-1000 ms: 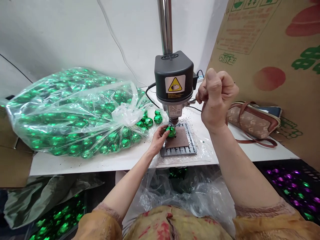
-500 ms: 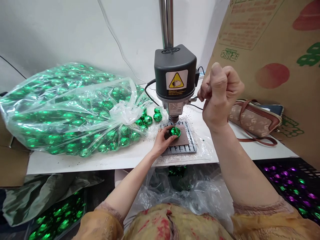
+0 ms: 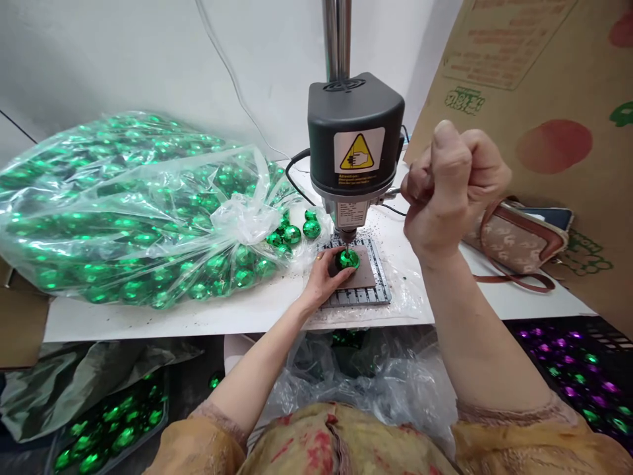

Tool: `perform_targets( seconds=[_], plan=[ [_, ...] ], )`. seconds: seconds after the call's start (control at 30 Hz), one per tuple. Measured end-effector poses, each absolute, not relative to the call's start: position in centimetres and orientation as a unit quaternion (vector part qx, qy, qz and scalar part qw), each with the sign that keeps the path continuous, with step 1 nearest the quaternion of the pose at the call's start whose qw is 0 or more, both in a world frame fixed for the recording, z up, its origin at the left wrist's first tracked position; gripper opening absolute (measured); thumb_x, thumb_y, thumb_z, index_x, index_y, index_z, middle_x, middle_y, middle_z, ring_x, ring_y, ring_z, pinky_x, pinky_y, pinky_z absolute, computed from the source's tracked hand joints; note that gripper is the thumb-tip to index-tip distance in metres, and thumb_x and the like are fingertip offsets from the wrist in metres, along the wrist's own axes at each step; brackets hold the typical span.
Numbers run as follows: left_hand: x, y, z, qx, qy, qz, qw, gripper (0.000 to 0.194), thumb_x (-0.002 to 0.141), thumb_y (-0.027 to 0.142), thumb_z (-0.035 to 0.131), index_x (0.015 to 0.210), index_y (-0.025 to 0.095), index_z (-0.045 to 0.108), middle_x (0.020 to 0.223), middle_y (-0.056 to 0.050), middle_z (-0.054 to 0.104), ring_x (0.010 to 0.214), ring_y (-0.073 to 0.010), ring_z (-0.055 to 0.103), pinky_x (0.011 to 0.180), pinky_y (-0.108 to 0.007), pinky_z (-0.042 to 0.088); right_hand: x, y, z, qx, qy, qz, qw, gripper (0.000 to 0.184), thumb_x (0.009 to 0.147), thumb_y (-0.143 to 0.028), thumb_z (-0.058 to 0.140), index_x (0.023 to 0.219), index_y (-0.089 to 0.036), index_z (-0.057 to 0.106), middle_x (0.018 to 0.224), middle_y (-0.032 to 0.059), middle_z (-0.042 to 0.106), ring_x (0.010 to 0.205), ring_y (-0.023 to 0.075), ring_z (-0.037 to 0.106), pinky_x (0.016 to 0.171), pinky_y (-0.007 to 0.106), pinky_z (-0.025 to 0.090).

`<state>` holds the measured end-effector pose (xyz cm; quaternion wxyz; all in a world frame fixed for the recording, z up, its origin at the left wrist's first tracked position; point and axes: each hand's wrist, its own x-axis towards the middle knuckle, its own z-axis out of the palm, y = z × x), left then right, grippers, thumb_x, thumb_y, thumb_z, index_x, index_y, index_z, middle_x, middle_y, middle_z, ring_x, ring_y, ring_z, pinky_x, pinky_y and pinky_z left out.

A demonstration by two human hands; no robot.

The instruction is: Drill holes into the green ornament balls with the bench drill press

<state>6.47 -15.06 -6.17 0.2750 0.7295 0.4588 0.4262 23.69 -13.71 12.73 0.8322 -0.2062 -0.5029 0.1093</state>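
My left hand (image 3: 324, 277) grips a shiny green faceted ball (image 3: 347, 260) between thumb and fingers, on a brown board (image 3: 364, 272) over the slotted metal base (image 3: 383, 290). Above it stands a small black drill press (image 3: 356, 138) with a yellow warning sticker. Its bit comes down onto the top of the ball; whether it has gone in I cannot tell. My right hand (image 3: 452, 188) is closed in a fist round the feed lever (image 3: 392, 193) at the drill's right side, and most of the lever is hidden by the fingers.
A tied clear bag (image 3: 123, 218) full of green balls lies left, with several loose balls (image 3: 291, 234) beside its knot. A patterned purse (image 3: 524, 237) and a big carton (image 3: 544, 86) stand right. Below the table are a bin of green balls (image 3: 119, 422) and a black crate (image 3: 608, 336).
My left hand has shifted the green ball slightly right, under the bit. The drill head has come down toward it, with my right hand still on the lever. The view has moved a little.
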Motion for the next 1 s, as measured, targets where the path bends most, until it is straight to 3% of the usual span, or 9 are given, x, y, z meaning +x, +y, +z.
perform_targets(
  seconds=[0.13, 0.3, 0.53, 1.0],
  plan=[
    [6.6, -15.2, -6.3, 0.730, 0.453, 0.433, 0.273, 0.048, 0.091, 0.047, 0.078, 0.131, 0.023, 0.066, 0.124, -0.010, 0.072, 0.119, -0.0273, 0.067, 0.102, -0.040, 0.054, 23.1, -14.5, 11.8, -0.178, -0.481, 0.073, 0.856, 0.056, 0.093, -0.034, 0.064, 0.058, -0.020, 0.023, 0.046, -0.0076, 0.025, 0.040, 0.0024, 0.023, 0.044, 0.025, 0.019],
    [6.6, -15.2, -6.3, 0.726, 0.446, 0.441, 0.282, 0.048, 0.091, 0.049, 0.077, 0.130, 0.022, 0.066, 0.127, -0.011, 0.070, 0.119, -0.0270, 0.067, 0.104, -0.040, 0.054, 22.9, -15.2, 11.1, -0.164, -0.502, 0.046, 0.848, 0.057, 0.095, -0.030, 0.060, 0.059, -0.019, 0.018, 0.049, -0.0066, 0.020, 0.042, 0.0018, 0.022, 0.046, 0.023, 0.021],
    [6.7, -15.3, -6.1, 0.723, 0.432, 0.453, 0.293, 0.049, 0.091, 0.052, 0.076, 0.129, 0.022, 0.067, 0.126, -0.011, 0.071, 0.119, -0.0263, 0.067, 0.103, -0.039, 0.054, 22.9, -14.9, 10.5, -0.172, -0.499, 0.012, 0.849, 0.059, 0.095, -0.038, 0.061, 0.063, -0.020, 0.016, 0.051, -0.0069, 0.018, 0.040, 0.0003, 0.019, 0.042, 0.020, 0.021],
    [6.7, -15.3, -5.9, 0.721, 0.435, 0.443, 0.307, 0.050, 0.091, 0.052, 0.076, 0.131, 0.023, 0.067, 0.124, -0.011, 0.070, 0.120, -0.0271, 0.065, 0.104, -0.040, 0.054, 22.8, -14.1, 9.3, -0.092, -0.471, 0.017, 0.877, 0.060, 0.089, -0.027, 0.067, 0.060, -0.016, 0.016, 0.051, -0.0080, 0.016, 0.039, -0.0041, 0.016, 0.039, 0.012, 0.025]
  ],
)
